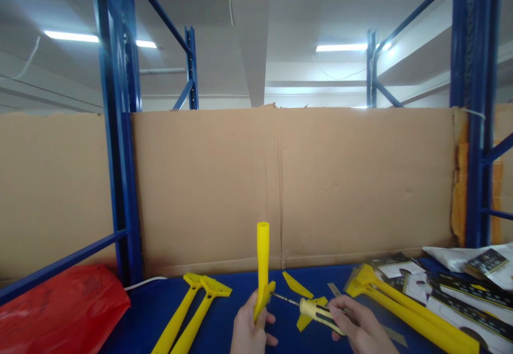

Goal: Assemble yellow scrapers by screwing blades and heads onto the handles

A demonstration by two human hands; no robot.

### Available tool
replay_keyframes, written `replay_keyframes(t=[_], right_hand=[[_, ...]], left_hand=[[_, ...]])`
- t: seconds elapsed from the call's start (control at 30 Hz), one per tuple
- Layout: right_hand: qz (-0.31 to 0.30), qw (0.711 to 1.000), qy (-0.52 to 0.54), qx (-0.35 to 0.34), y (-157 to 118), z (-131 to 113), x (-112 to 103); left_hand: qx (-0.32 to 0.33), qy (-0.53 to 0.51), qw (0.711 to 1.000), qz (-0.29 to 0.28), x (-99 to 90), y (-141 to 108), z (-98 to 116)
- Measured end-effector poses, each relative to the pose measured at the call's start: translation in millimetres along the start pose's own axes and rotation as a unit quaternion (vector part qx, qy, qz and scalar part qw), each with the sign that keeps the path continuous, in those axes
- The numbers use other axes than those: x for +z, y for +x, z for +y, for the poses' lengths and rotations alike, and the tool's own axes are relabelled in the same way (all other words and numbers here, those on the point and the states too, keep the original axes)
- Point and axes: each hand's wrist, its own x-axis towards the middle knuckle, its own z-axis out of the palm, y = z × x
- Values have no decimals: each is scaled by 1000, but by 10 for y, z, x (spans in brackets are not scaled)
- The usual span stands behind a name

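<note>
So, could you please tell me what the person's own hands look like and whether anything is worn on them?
Both are bare: the left hand and the right hand show no glove, and no ring is visible. No sleeve shows above the picture's bottom edge.

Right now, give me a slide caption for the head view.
Left hand holds a yellow handle upright; right hand aims a screwdriver at its lower end over the blue tabletop.
</note>
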Motion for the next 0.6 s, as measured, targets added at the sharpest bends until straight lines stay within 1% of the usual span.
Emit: replay_keyframes(t=[0.1, 0.17, 0.27, 0.4, 0.5, 0.6], right_hand=[[-28, 994, -67, -82, -55, -33, 9], [-28, 987, -102, -120, -84, -11, 31], [-10, 981, -123, -152, -95, 61, 64], [-3, 970, -157, -184, -73, 107, 54], [-25, 959, -191, -210, -60, 95, 31], [-72, 942, -236, -227, -58, 95, 28]], left_hand=[[-15, -21, 999, 26, 30, -32, 56], [-34, -33, 998, 50, 51, -43, 87], [-50, -41, 995, 75, 60, -37, 117], [-39, -46, 992, 113, 34, -15, 132], [-31, -47, 989, 136, 22, -7, 147], [-26, -42, 988, 143, 33, -9, 169]])
